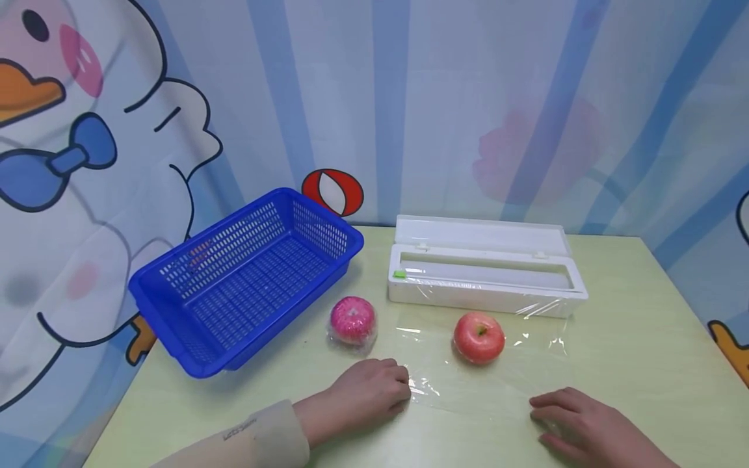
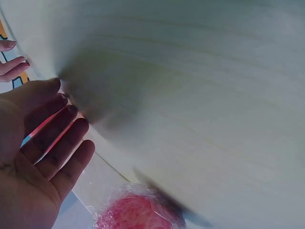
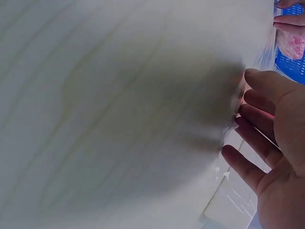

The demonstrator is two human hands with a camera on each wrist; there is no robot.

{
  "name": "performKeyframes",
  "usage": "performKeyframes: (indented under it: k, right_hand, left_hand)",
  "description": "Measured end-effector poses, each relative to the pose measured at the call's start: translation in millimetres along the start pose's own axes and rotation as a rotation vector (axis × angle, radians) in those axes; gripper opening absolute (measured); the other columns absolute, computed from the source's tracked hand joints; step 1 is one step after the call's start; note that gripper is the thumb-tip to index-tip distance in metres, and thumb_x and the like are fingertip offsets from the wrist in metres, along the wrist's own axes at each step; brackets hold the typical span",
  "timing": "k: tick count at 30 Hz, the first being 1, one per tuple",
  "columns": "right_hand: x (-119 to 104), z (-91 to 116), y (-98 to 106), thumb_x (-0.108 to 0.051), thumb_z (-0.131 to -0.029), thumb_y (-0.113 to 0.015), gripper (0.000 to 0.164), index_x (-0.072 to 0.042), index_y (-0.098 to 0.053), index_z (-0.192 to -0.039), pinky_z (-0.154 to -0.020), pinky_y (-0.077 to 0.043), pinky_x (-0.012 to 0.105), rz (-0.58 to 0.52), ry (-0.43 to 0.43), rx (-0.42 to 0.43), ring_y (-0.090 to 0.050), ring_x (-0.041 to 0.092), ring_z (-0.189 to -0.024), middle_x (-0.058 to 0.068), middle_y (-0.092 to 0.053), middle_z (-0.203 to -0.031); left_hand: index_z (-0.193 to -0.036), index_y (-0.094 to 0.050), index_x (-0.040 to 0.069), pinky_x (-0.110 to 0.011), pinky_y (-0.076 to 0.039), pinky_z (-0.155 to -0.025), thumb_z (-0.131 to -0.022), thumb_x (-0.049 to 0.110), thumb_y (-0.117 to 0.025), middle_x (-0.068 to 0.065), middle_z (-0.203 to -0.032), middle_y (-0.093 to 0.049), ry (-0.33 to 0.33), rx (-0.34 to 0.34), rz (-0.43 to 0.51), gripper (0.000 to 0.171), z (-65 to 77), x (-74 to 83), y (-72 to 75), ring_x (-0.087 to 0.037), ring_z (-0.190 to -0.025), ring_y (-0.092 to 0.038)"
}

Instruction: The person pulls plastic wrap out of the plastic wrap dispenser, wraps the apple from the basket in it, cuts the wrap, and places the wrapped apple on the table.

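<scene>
A sheet of clear plastic wrap (image 1: 468, 390) runs from the white dispenser box (image 1: 486, 299) over the table toward both hands. On the film sits a red apple (image 1: 478, 338), stem upward. At the film's near left corner is my left hand (image 1: 374, 393), its fingertips low at the table and its fingers fairly straight in the left wrist view. My right hand (image 1: 585, 422) lies by the near right corner, fingers spread and slightly bent, fingertips at the film's edge. A pink round fruit wrapped in film (image 1: 353, 321) rests just beyond the left hand.
A blue plastic basket (image 1: 316, 292) with perforated sides stands at the left of the pale table (image 1: 643, 338). The dispenser's lid (image 1: 480, 234) is raised at the back, and a green slider (image 1: 400, 274) sits on its left end. A cartoon-printed cloth (image 1: 433, 117) hangs behind.
</scene>
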State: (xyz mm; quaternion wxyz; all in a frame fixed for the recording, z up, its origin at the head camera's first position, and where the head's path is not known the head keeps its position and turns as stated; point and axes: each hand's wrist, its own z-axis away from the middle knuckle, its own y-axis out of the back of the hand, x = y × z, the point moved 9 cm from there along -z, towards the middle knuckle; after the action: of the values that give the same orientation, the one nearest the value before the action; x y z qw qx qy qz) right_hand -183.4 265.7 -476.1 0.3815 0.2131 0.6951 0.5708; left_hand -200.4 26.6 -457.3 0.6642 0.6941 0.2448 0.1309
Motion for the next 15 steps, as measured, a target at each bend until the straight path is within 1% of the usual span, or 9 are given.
performKeyframes:
  k: [3, 8, 12, 15]
  right_hand:
    - [-3.4, 1.7, 1.2, -0.039, -0.084, -0.07, 0.029, -0.03, -0.063, -0.11, -0.073, -0.048, 0.021, 0.038, 0.055, 0.051, -0.052, 0.001, -0.097, -0.018, -0.054, -0.112]
    - [-4.2, 3.4, -0.1, -0.032, -0.083, -0.071, 0.028, -0.03, -0.063, -0.11, -0.073, -0.048, 0.021, 0.04, 0.073, 0.048, -0.052, 0.002, -0.096, -0.017, -0.055, -0.111]
    - [-6.2, 4.6, 1.7, -0.031, -0.082, -0.073, 0.029, -0.029, -0.064, -0.109, -0.073, -0.048, 0.021, 0.055, 0.113, 0.071, -0.052, 0.002, -0.096, -0.016, -0.055, -0.111]
    - [-6.7, 5.0, 1.9, -0.033, -0.083, -0.071, 0.027, -0.028, -0.064, -0.108, -0.073, -0.048, 0.022, 0.065, 0.13, 0.074, -0.052, 0.002, -0.096, -0.015, -0.056, -0.111]
  left_hand:
    - [-0.081, -0.065, 0.03, -0.015, -0.036, -0.061, -0.084, 0.021, -0.067, 0.015, -0.086, -0.056, -0.014, 0.0, -0.068, 0.01, 2.1, 2.2, -0.9, -0.003, -0.075, -0.048]
    - [-0.081, -0.064, 0.028, -0.015, -0.034, -0.058, -0.079, 0.013, -0.067, 0.016, -0.083, -0.056, -0.068, 0.002, -0.188, 0.016, 5.5, 8.5, -0.9, -0.003, -0.071, -0.046]
    - [-0.079, -0.062, 0.027, -0.016, -0.033, -0.057, -0.079, 0.014, -0.069, 0.014, -0.079, -0.055, -0.071, 0.028, -0.229, 0.014, 6.2, 9.1, 0.5, -0.004, -0.067, -0.044]
    - [-0.078, -0.061, 0.026, -0.017, -0.031, -0.055, -0.079, 0.016, -0.069, 0.012, -0.074, -0.052, -0.065, 0.04, -0.242, 0.013, 5.1, 8.4, 0.4, -0.004, -0.064, -0.042]
